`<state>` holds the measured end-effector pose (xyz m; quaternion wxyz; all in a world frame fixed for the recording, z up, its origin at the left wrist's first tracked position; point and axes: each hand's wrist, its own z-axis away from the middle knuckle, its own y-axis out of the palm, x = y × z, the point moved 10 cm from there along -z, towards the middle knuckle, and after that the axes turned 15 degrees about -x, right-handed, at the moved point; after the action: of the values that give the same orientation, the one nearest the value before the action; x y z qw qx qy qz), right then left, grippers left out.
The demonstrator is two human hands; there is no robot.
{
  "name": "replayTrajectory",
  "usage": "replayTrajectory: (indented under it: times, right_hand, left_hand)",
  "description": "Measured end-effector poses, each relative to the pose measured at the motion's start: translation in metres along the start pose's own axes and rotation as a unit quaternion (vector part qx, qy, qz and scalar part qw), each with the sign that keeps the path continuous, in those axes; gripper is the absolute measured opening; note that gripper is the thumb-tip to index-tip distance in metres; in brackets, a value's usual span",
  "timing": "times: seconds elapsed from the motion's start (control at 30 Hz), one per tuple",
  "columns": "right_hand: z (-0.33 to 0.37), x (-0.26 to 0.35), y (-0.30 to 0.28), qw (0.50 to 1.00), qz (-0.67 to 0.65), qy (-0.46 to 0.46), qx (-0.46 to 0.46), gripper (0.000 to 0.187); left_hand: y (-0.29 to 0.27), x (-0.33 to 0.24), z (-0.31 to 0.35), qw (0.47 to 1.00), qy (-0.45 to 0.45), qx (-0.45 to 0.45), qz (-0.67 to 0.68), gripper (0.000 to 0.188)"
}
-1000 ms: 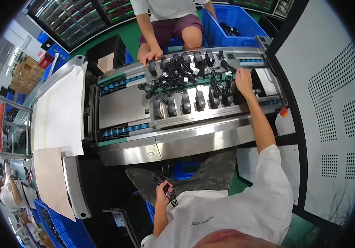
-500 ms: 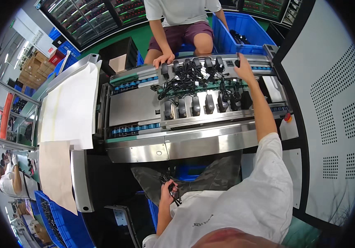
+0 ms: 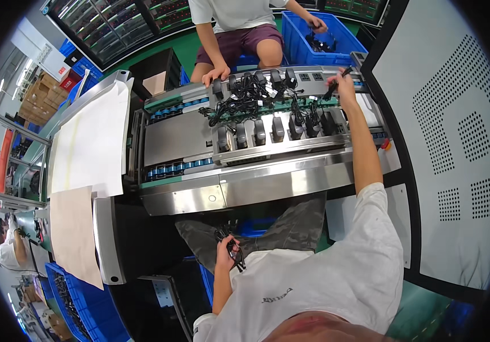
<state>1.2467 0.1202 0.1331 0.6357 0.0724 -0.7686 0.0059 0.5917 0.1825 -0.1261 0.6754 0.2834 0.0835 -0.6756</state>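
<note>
Right hand [image 3: 345, 82] pinches black cable plug [image 3: 334, 86], long axis slanting down-left toward fixture [image 3: 273, 128]; left hand [image 3: 225, 251] grips probably coiled cable [image 3: 235, 255].

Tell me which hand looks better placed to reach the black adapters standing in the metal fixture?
Probably the right hand: it is stretched over the metal fixture, pinching a black cable end beside the black adapters. The left hand sits low at the lap, gripping a bundled black cable.
</note>
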Motion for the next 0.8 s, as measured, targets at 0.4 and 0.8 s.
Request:
replayTrajectory:
  times: [0.4,0.8]
  right_hand:
    - [-0.009,-0.032,-0.005,0.807,0.577,-0.126,0.028,0.024]
    - [-0.004,-0.054,0.000,0.739,0.653,-0.133,0.101,0.019]
  left_hand:
    - [0.007,-0.003,0.000,1.000,-0.007,0.001,-0.013,0.012]
    - [0.010,-0.002,0.001,0.999,0.005,-0.003,-0.032,0.011]
